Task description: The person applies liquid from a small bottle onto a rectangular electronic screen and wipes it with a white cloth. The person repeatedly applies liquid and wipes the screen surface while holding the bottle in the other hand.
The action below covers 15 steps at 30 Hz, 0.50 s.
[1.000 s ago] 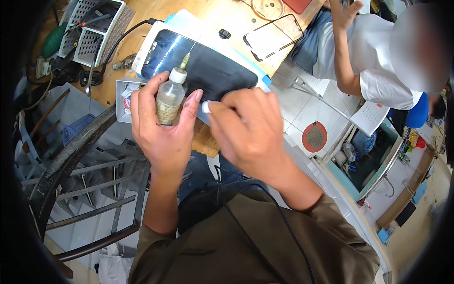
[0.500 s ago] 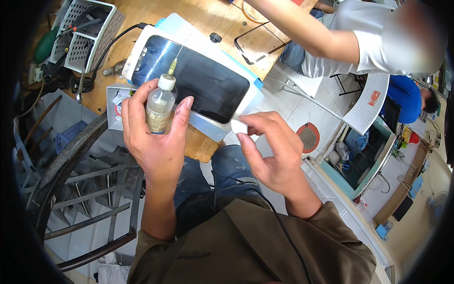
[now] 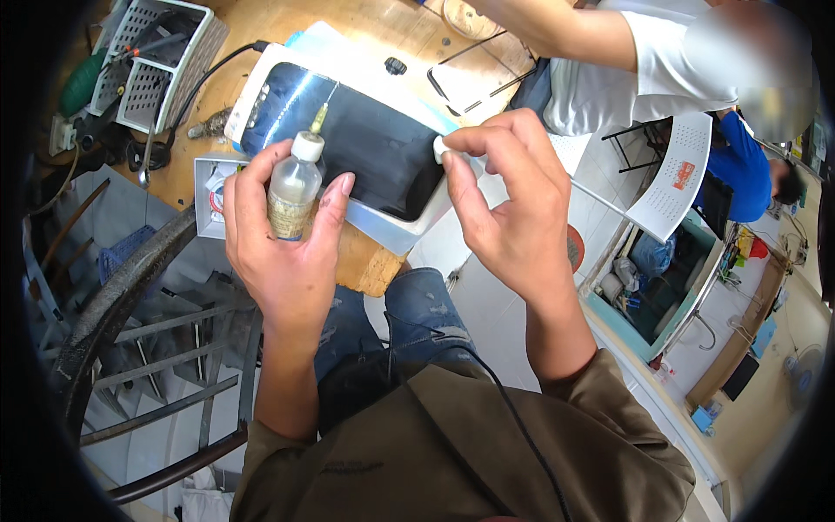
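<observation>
My left hand [image 3: 287,252] is wrapped round a clear plastic bottle [image 3: 294,187] with a white cap, a yellowish needle tip and a paper label. The bottle stands upright over the near edge of a phone screen [image 3: 348,143], dark and glossy. The screen lies on a white flat device [image 3: 252,117] with a black cable. Between thumb and fingers, my right hand [image 3: 509,187] pinches a small white pad [image 3: 440,148] at the screen's right end. Whether the pad touches the glass I cannot tell.
A thin black frame [image 3: 444,96] and a dark knob [image 3: 396,66] lie on the wooden table [image 3: 365,17]. White baskets [image 3: 161,65] with tools stand at the left, above a metal railing [image 3: 130,287]. Across the table sits a person in white [image 3: 600,91], near a perforated chair [image 3: 674,178].
My right hand has moved up and away from me, bringing the white pad to the screen's right end. My left hand keeps the bottle in nearly the same place. The person across has shifted.
</observation>
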Each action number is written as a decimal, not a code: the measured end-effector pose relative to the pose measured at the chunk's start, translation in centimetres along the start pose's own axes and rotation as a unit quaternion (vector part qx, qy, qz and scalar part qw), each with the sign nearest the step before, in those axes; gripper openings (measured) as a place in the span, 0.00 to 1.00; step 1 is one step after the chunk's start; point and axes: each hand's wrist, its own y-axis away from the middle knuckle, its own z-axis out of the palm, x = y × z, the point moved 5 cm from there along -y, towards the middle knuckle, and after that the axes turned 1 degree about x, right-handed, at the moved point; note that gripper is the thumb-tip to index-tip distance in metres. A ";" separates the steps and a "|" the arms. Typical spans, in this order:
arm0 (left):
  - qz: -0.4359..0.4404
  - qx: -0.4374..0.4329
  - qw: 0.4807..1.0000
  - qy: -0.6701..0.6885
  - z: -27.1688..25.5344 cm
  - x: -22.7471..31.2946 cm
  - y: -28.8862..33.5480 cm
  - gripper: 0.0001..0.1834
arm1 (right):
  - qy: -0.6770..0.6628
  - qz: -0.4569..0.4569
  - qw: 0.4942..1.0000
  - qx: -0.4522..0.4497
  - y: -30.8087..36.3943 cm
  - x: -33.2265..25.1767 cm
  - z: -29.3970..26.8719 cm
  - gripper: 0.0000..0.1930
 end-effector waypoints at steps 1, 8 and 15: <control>0.006 0.001 1.000 -0.008 0.0 0.1 0.0 0.30 | 0.009 0.002 1.000 0.020 -0.2 0.3 -0.1 0.11; -0.005 -0.006 1.000 -0.010 0.1 0.2 0.1 0.30 | 0.033 -0.050 0.998 0.027 0.3 -0.1 0.3 0.14; 0.008 0.002 1.000 -0.012 0.2 0.3 0.2 0.29 | 0.074 -0.129 0.989 0.016 0.7 -2.3 1.9 0.10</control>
